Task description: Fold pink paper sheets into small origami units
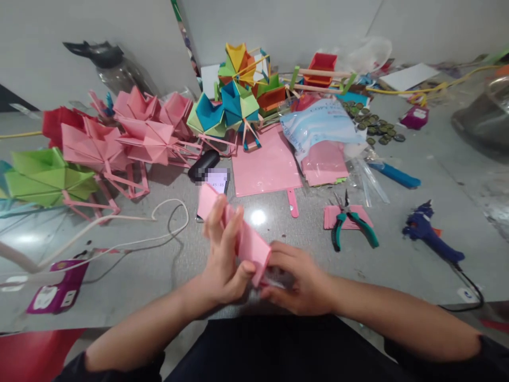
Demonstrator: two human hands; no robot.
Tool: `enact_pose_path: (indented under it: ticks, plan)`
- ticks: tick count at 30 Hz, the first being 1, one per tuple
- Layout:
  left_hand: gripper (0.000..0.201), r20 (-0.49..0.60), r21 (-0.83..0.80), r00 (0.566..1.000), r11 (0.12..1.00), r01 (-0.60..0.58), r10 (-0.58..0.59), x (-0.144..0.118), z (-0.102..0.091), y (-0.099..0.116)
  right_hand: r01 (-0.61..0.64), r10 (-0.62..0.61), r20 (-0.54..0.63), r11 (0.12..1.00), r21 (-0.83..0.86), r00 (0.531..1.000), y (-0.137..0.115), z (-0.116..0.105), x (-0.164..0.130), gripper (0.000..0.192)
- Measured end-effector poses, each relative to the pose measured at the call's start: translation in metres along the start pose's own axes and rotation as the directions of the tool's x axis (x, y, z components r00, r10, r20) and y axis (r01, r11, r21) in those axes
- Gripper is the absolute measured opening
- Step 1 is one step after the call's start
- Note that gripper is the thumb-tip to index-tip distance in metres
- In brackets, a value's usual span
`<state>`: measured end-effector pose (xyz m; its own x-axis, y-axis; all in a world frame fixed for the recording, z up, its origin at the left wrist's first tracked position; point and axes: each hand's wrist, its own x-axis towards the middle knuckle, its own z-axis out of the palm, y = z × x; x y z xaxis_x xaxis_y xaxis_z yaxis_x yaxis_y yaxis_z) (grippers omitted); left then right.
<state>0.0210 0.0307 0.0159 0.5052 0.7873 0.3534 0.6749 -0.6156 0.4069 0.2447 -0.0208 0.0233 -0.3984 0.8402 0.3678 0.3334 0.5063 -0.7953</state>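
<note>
A folded pink paper piece [250,241] is held up between both hands just above the near edge of the grey table [397,260]. My left hand [225,254] presses flat against its left side, thumb under the paper. My right hand [296,276] pinches its lower right end from beneath. The paper runs from upper left down to the right, and part of it is hidden behind my left fingers.
Pink [131,132] and green [43,178] folded paper wheels stand at left, a multicoloured one [238,90] at the back. A phone [217,183], flat pink sheets [264,164], green-handled pliers [350,223], a blue glue gun [431,231], bottle caps [374,124] and cables [131,233] lie around.
</note>
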Motion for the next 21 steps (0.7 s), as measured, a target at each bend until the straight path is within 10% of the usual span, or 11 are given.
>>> enact_pose_path:
  ticks: [3,6,12,21]
  plan:
    - [0.078,0.123,-0.474,0.991,0.881,0.014,0.051,0.009,-0.005,0.007,0.048,-0.038,0.134,0.996,-0.075,0.990,0.013,0.002,0.004,0.062]
    - [0.078,0.289,-0.782,0.957,0.584,0.219,0.028,0.016,-0.012,0.014,0.176,-0.114,0.221,0.942,-0.287,0.969,0.019,0.003,0.005,0.072]
    - [0.072,0.594,-0.728,0.795,0.336,0.597,-0.126,0.031,-0.022,0.019,0.331,-0.224,0.252,0.764,-0.554,0.941,0.019,0.015,0.000,0.080]
    - [0.082,0.659,-0.702,0.732,0.209,0.681,-0.171,0.036,-0.016,0.010,0.305,-0.187,0.251,0.735,-0.605,0.950,0.025,0.024,0.000,0.081]
